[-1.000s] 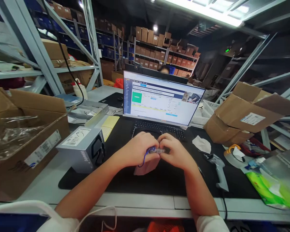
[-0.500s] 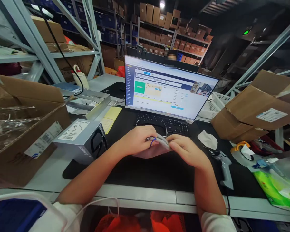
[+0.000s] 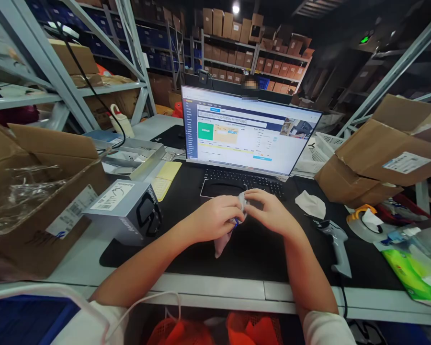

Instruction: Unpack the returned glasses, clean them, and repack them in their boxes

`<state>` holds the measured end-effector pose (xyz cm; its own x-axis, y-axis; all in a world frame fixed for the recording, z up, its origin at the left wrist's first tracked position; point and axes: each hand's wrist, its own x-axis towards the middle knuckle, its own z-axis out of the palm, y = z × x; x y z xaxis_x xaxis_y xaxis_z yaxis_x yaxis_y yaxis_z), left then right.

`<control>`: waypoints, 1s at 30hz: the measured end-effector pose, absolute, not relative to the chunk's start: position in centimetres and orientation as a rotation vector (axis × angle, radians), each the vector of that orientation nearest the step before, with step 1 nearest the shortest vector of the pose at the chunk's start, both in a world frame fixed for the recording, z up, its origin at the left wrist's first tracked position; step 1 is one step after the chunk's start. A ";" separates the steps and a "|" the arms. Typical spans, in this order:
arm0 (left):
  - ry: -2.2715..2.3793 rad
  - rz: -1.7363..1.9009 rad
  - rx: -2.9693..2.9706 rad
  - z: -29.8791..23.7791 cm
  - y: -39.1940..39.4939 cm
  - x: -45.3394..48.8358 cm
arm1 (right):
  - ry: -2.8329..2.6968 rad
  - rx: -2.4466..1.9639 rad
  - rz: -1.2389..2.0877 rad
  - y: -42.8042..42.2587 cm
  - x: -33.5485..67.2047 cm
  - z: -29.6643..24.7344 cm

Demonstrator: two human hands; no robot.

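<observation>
My left hand (image 3: 213,218) is closed on a pale grey-pink cloth (image 3: 221,243), which hangs in a narrow point below its fingers above the black mat (image 3: 258,258). A small blue loop-like bit shows at the left fingers; what it belongs to is unclear. My right hand (image 3: 267,209) pinches the cloth's bunched upper end between thumb and fingers. The hands face each other, close together in front of the keyboard (image 3: 262,184). Whether anything lies inside the cloth is hidden.
A monitor (image 3: 244,129) stands behind the keyboard. To the left are a grey product box (image 3: 124,211) and an open carton (image 3: 17,230). At right lie a crumpled white tissue (image 3: 311,204), a barcode scanner (image 3: 335,244), a tape roll (image 3: 362,223) and a green wipes pack (image 3: 413,273).
The cloth, earlier stretched flat between both hands, is now gathered, with its lower end pointing down. The left hand has come closer to the right and wraps more of the cloth.
</observation>
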<state>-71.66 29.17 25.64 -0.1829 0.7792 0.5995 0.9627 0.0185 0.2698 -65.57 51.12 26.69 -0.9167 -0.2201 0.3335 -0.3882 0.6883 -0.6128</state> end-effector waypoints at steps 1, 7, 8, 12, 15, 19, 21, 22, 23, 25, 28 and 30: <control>-2.008 -0.947 -1.803 25.6 29.1 -71.7 | -2.680 0.491 1.003 51.0 -65.6 26.7; -1.955 -1.349 -1.667 25.4 28.9 -71.9 | -2.487 0.499 0.928 49.6 -65.0 26.8; -1.950 -1.423 -1.609 25.3 29.0 -72.0 | -2.416 0.474 0.937 49.6 -65.0 26.9; -2.028 -1.642 -1.543 24.7 29.4 -72.8 | -2.070 0.224 0.835 50.5 -65.1 26.8; -2.306 -1.595 -1.579 24.0 29.8 -73.3 | -1.799 -0.016 0.912 51.6 -65.6 26.3; -2.658 -1.524 -1.608 23.3 30.6 -73.2 | -1.623 -0.116 1.133 52.6 -66.4 25.3; -2.639 -1.789 -1.617 23.0 31.1 -72.8 | -1.587 -0.133 1.140 52.7 -66.9 24.8; -2.596 -1.965 -1.613 22.9 31.3 -72.5 | -1.563 -0.145 1.124 52.7 -67.1 24.6; -2.542 -2.139 -1.597 22.8 31.5 -72.3 | -1.535 -0.152 1.101 52.8 -67.3 24.5; -2.422 -2.385 -1.550 22.6 31.9 -71.8 | -1.507 -0.155 1.062 53.0 -67.8 24.2; -2.334 -2.351 -1.458 22.6 32.4 -71.3 | -1.591 -0.153 1.073 54.1 -68.3 24.1; -2.382 -2.215 -1.415 22.7 32.5 -71.2 | -1.648 -0.183 1.141 55.0 -68.4 24.2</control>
